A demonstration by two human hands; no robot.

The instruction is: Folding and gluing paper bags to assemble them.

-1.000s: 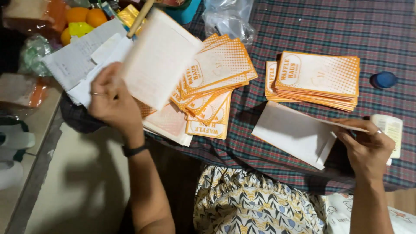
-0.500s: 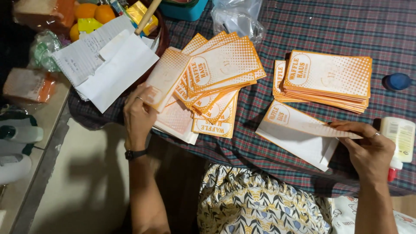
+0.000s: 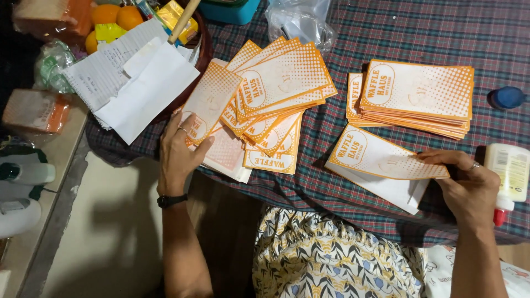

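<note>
A person seated at a surface covered with a dark plaid cloth (image 3: 397,27) is sorting flat paper bags printed in orange and white. Nearest, the left hand (image 3: 179,157) has thumb and fingers closed on the lower end of one orange-dotted paper bag (image 3: 207,105), which lies tilted on the left edge of a fanned-out pile of matching bags (image 3: 279,94). The right hand (image 3: 469,185) rests lightly curled, its fingertips pinning the corner of a separate bag (image 3: 375,157) laid over a blank white sheet (image 3: 395,192). A white glue bottle with a red tip (image 3: 508,176) lies just beside that hand. Farther off sits a tidy stack of finished-looking bags (image 3: 417,94), a blue cap (image 3: 508,97) to its right, and at far left loose white papers (image 3: 132,83) over a dark bowl of oranges (image 3: 118,16). The step in hand seems to be laying a bag onto the fan; the next move likely needs the left hand to release it.
</note>
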